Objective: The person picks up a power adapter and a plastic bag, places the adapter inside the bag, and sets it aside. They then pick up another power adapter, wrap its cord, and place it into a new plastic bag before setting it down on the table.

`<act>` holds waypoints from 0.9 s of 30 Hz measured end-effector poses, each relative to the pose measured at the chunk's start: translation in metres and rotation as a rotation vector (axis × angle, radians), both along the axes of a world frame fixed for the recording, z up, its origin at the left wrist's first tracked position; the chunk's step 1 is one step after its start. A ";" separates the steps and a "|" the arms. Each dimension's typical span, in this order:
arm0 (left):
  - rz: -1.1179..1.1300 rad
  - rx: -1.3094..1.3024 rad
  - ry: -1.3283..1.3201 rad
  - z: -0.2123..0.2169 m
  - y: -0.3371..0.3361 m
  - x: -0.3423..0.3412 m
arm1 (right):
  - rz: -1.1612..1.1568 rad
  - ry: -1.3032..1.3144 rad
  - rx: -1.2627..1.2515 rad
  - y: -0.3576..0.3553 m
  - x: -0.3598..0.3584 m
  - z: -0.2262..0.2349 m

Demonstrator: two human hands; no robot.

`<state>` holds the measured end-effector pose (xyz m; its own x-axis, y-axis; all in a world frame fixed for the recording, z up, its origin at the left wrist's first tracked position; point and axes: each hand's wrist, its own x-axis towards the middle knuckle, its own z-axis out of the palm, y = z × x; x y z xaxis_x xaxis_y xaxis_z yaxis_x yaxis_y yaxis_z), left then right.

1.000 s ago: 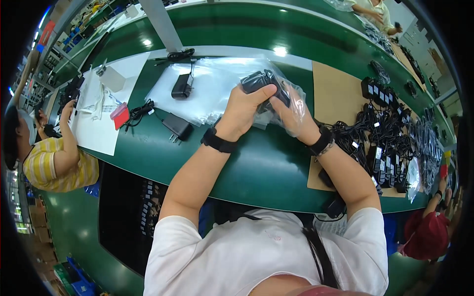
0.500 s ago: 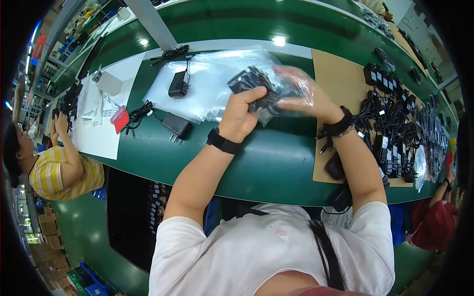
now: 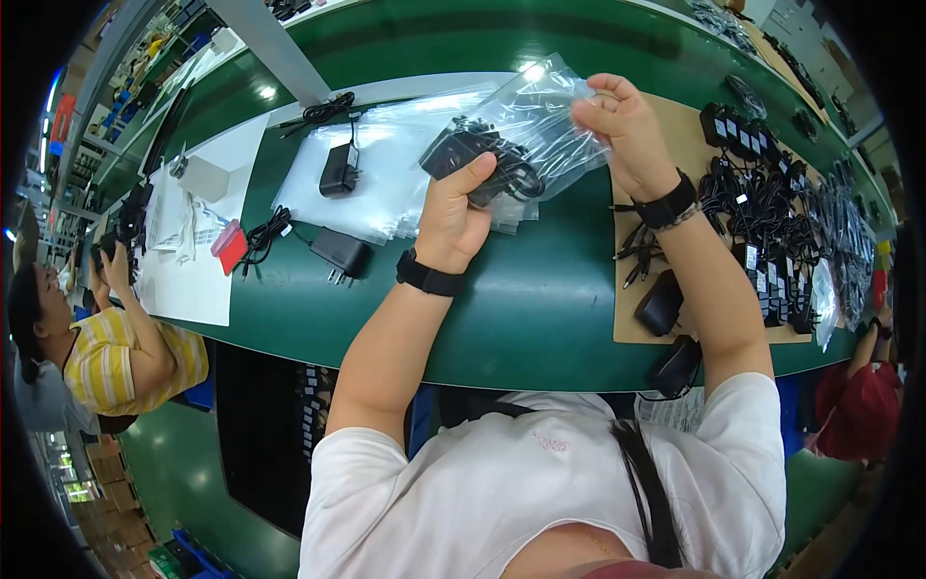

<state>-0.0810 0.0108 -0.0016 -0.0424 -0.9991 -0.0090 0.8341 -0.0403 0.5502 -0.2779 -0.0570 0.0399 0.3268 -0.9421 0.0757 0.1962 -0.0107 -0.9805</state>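
In my left hand (image 3: 458,212) is a black power adapter (image 3: 461,150) with its coiled cable (image 3: 521,179), inside a clear plastic bag (image 3: 545,111). The thumb presses on the adapter through the film. My right hand (image 3: 622,130) pinches the bag's loose part and stretches it out to the upper right. Below the held bag lies a stack of clear bags (image 3: 395,145) on the green table. One black adapter (image 3: 340,169) rests on that stack, and another adapter (image 3: 340,253) sits on the table just in front of it.
Brown cardboard (image 3: 632,232) at the right carries many black adapters and coiled cables (image 3: 743,212), with bagged ones (image 3: 849,251) beyond. A red-and-clear small box (image 3: 230,246) stands left, by a white sheet (image 3: 207,289). A metal post (image 3: 275,48) rises behind. Co-workers sit at both sides.
My right hand has moved up and away from the adapter, drawing the bag's loose part out taut. My left hand keeps its hold on the bagged adapter, slightly farther left.
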 end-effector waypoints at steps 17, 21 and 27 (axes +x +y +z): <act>0.201 -0.057 -0.517 0.006 0.004 -0.003 | -0.220 0.507 -0.632 0.039 0.024 -0.019; 0.057 -0.047 -0.724 -0.001 0.012 -0.015 | -0.235 0.640 -1.011 0.054 0.032 -0.030; 0.569 -0.285 -1.211 -0.002 0.017 -0.024 | -0.019 0.028 0.157 0.044 0.031 -0.038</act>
<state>-0.1052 0.0280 -0.0036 0.2581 -0.8490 0.4611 -0.3080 0.3801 0.8722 -0.2472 -0.0128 0.0020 0.3085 -0.9477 -0.0819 0.1700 0.1397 -0.9755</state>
